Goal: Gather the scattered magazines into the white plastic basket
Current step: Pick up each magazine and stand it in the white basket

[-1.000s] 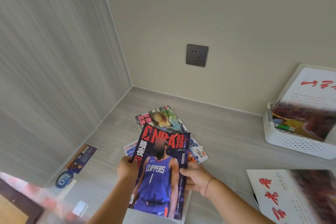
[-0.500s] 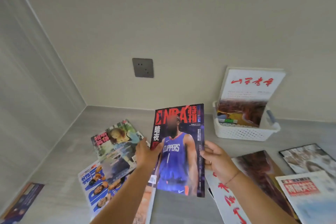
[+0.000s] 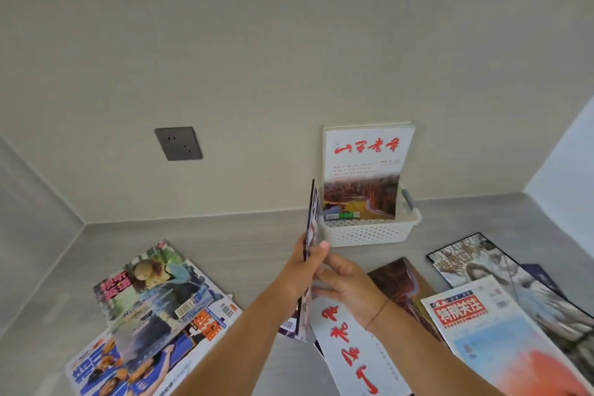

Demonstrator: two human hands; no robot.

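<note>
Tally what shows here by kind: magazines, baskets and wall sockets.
Magazines: 8 showing (1 in the basket, 1 held, 6 lying flat); any hidden underneath are not counted
White plastic basket: 1
Wall socket: 1
Total: 10

The held magazine (image 3: 311, 228) is edge-on, its cover hidden, and it hides the basket's (image 3: 369, 235) left end; whether the right hand (image 3: 348, 284) grips it is unclear. At the surface's (image 3: 244, 244) front edge, the blue magazine (image 3: 99, 371) and the orange magazine (image 3: 501, 344) are cut off.
</note>
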